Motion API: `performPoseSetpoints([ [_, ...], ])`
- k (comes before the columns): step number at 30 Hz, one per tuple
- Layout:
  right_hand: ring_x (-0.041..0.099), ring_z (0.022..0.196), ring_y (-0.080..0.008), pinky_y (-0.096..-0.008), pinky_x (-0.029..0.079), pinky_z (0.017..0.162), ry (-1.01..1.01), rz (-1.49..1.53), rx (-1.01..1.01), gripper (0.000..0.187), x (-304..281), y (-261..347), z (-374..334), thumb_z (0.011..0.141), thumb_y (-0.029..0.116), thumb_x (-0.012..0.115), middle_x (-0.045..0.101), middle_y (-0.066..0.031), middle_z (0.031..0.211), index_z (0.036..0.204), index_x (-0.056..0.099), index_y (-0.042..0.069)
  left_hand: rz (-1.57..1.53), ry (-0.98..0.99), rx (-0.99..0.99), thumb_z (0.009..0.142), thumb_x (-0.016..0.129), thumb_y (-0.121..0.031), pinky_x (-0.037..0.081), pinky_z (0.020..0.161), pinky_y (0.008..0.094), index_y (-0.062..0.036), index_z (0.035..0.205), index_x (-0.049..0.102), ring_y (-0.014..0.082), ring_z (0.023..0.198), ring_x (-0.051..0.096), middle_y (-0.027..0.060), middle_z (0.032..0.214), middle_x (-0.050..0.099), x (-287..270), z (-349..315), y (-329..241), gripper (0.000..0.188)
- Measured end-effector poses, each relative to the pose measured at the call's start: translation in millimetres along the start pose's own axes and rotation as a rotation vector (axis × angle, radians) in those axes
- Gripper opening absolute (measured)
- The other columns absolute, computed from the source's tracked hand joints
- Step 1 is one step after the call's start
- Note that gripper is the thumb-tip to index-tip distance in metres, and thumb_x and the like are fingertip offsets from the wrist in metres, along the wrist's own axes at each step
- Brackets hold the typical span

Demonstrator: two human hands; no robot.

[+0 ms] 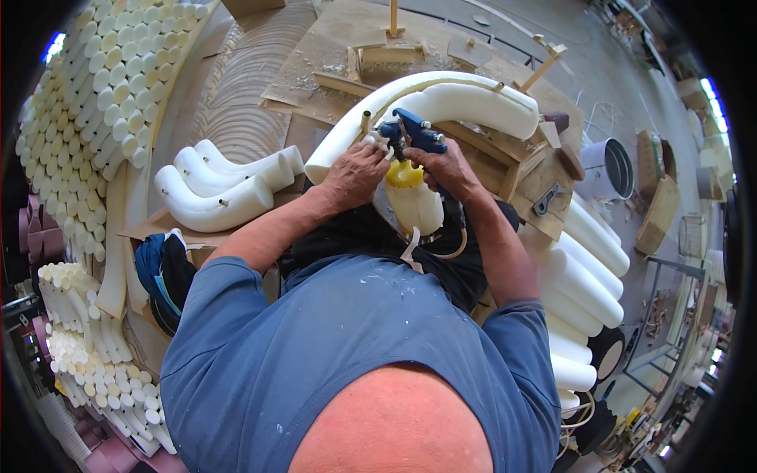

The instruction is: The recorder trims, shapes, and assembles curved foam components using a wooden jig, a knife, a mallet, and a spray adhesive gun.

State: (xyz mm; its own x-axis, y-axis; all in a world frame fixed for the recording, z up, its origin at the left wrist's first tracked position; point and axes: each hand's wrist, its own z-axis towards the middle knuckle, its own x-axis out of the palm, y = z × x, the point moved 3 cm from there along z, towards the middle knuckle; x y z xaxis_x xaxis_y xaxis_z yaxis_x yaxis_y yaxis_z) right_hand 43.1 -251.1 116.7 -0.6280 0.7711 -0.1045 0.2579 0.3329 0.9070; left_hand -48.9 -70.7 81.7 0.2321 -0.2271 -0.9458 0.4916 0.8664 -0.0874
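Workshop w/ grey concrete floor (583, 55), wooden workbench (331, 47), stacked foam rolls (102, 87) at left.

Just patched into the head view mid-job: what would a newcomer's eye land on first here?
Dead centre, the left hand and right hand grip a blue spray gun with a yellow-capped white cup, held against a long curved white foam piece on the wooden bench. More curved foam pieces lie to the left, and stacked foam cylinders fill the far left.
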Motion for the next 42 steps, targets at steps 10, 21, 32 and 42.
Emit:
performPoseSetpoints([
  [10, 0.051, 0.046, -0.0095, -0.026, 0.039, 0.04, -0.1, 0.06, -0.01, 0.03, -1, -1, 1, 0.092, 0.028, 0.078, 0.06, -0.0028, 0.069, 0.089, 0.067, 0.001, -0.015, -0.095, 0.007, 0.078, 0.063, -0.007, 0.045, 0.108, 0.0423, -0.0006, 0.098, 0.066, 0.0306, 0.117, 0.064, 0.0169, 0.118, 0.07, -1, -5, 0, 0.021],
  [21, 0.048, 0.045, -0.0078, -0.0245, 0.035, 0.04, 0.01, 0.045, 0.04, 0.026, 6, 9, -11, 0.092, 0.026, 0.077, 0.056, -0.0003, 0.063, 0.088, 0.066, 0.003, -0.059, -0.044, 0.049, 0.078, 0.066, -0.007, 0.048, 0.109, 0.0461, -0.0014, 0.095, 0.069, 0.0314, 0.116, 0.067, 0.0169, 0.116, 0.071, 1, -9, 8, 0.018],
  [32, 0.049, 0.047, -0.0091, -0.0266, 0.037, 0.041, 0.022, 0.011, 0.069, 0.029, 7, 6, -6, 0.091, 0.026, 0.08, 0.057, -0.0013, 0.066, 0.088, 0.065, 0.002, -0.052, -0.136, 0.095, 0.081, 0.062, -0.011, 0.049, 0.102, 0.0418, -0.0038, 0.09, 0.067, 0.0274, 0.106, 0.067, 0.013, 0.104, 0.071, -4, -14, 2, 0.012],
  [42, 0.049, 0.046, -0.0089, -0.0265, 0.036, 0.041, 0.038, 0.012, 0.047, 0.028, 8, 6, -10, 0.091, 0.026, 0.08, 0.056, -0.001, 0.063, 0.088, 0.064, 0.002, 0.077, -0.185, -0.029, 0.085, 0.062, -0.012, 0.042, 0.112, 0.0444, -0.0043, 0.107, 0.067, 0.0269, 0.125, 0.061, 0.0109, 0.121, 0.07, -12, -42, -21, 0.024],
])
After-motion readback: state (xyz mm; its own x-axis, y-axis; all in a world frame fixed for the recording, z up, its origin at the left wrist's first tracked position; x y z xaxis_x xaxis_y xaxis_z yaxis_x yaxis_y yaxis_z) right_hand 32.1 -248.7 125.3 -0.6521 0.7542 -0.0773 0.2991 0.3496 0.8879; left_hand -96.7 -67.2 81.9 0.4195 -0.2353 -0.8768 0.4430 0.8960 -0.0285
